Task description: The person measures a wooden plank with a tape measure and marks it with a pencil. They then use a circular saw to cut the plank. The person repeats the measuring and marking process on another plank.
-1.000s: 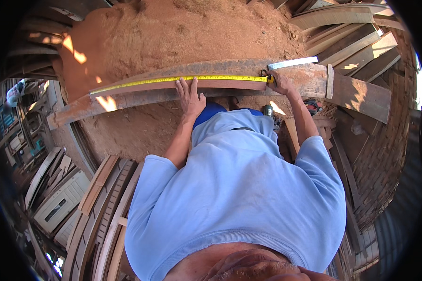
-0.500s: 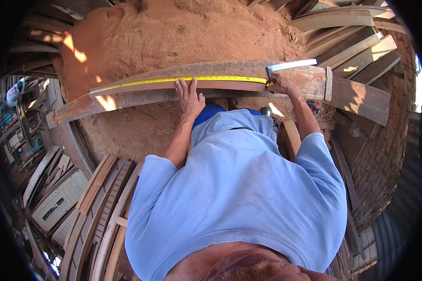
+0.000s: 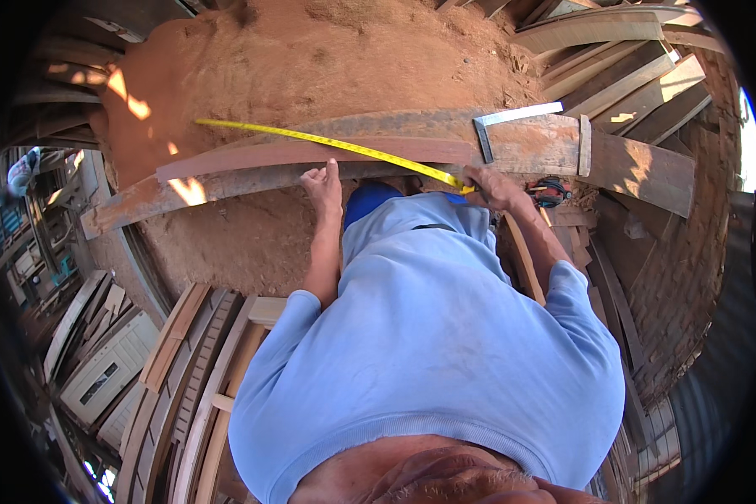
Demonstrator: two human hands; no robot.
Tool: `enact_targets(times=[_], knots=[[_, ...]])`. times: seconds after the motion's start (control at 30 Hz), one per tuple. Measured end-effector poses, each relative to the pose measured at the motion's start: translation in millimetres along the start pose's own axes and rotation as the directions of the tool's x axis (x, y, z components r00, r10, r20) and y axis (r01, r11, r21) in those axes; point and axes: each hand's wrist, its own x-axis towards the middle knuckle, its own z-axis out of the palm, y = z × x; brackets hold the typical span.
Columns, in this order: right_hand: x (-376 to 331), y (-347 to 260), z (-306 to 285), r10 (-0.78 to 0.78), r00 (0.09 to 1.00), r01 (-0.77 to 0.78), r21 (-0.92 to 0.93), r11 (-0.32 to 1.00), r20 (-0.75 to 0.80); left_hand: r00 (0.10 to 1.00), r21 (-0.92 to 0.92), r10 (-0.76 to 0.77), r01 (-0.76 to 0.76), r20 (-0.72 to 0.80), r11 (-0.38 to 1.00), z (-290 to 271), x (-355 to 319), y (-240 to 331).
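A long reddish-brown plank (image 3: 252,156) lies across in front of me, on top of a wider weathered board (image 3: 134,200). A yellow tape measure (image 3: 328,144) stretches slantwise over the plank, from its far left part down to my right hand (image 3: 489,185), which grips the tape's case at the plank's near edge. My left hand (image 3: 324,183) rests with loosely curled fingers on the near edge of the plank, holding nothing. A metal try square (image 3: 512,119) lies on the wood beyond my right hand.
Red sawdust (image 3: 311,59) covers the ground beyond and under the plank. Stacked boards (image 3: 630,76) lie at the upper right, wooden frames and panels (image 3: 118,361) at the lower left. A red-handled tool (image 3: 548,191) lies right of my right hand.
My right hand has pulled the tape's case toward me, so the tape now slants across the plank instead of lying along it. My left hand's fingers have curled in from flat.
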Motion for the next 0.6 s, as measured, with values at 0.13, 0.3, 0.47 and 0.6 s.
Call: enact_targets(times=[0.13,0.3,0.47,0.6], knots=[[3,-41,32,0.027,0.998,-0.032,0.109,0.993,0.05,0.786,-0.409,-0.219,0.511,0.578,0.756,17,0,26],[11,-72,45,0.151,0.988,-0.154,0.327,0.933,0.036,0.653,-0.418,-0.117,0.6,0.748,0.682,70,-14,6],[9,-44,68,0.225,0.972,-0.165,0.487,0.858,-0.067,0.599,-0.393,-0.081,0.615,0.797,0.683,76,-31,28],[7,-34,73,0.299,0.954,-0.262,0.484,0.835,0.001,0.603,-0.388,-0.06,0.583,0.795,0.714,85,-22,30]])
